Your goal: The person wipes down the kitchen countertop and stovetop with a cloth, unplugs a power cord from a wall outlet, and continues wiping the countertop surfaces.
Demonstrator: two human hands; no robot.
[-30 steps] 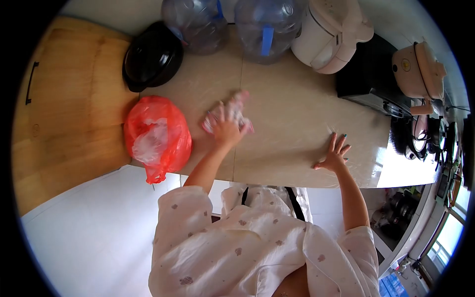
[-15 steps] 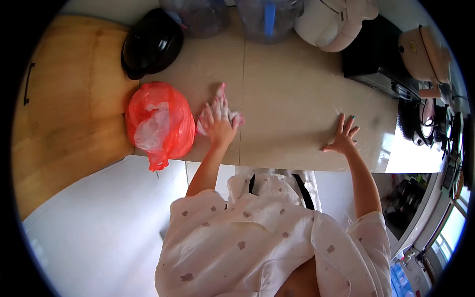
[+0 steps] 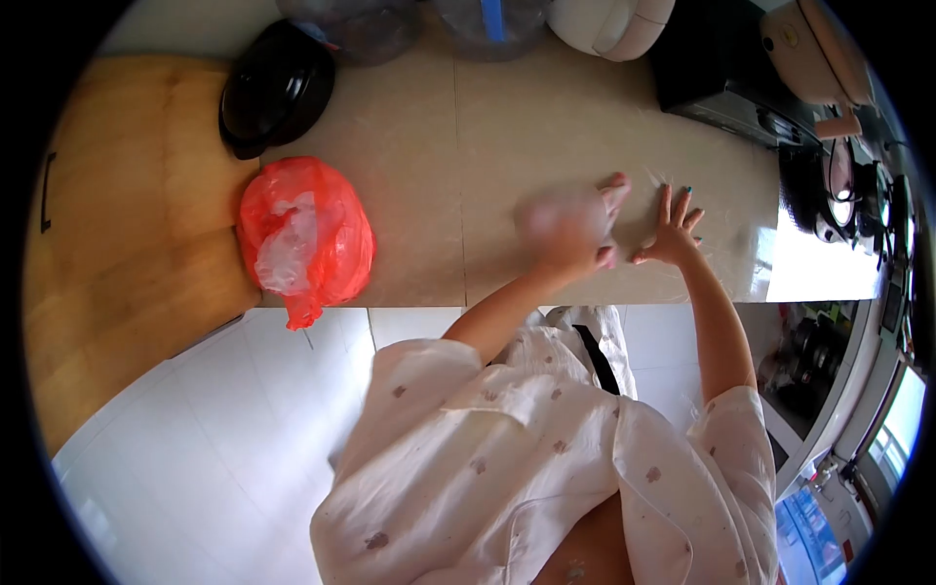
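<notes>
My left hand (image 3: 567,239) presses a pink-and-white cloth (image 3: 615,195) against the beige countertop (image 3: 409,210). Motion blurs the fingers; the cloth shows beyond them and by the thumb side. To the right of the cloth, my right hand (image 3: 673,236) rests on the same surface with its fingers spread and nothing in it. A red plastic bag (image 3: 341,229) with a whitish clear bag in its opening sits at the counter's left end, well apart from both hands.
A black lidded pot (image 3: 278,88) stands at the back left. Clear plastic containers (image 3: 366,29) and a white appliance (image 3: 609,24) line the back. At right are a black oven-like box (image 3: 717,73), a pink cooker (image 3: 814,54) and pans (image 3: 838,195). A wooden cabinet (image 3: 146,224) borders the left.
My left hand has swept the cloth rightward across the countertop, from beside the red bag to near my right hand. My right hand stays spread on the counter. The view has shifted slightly.
</notes>
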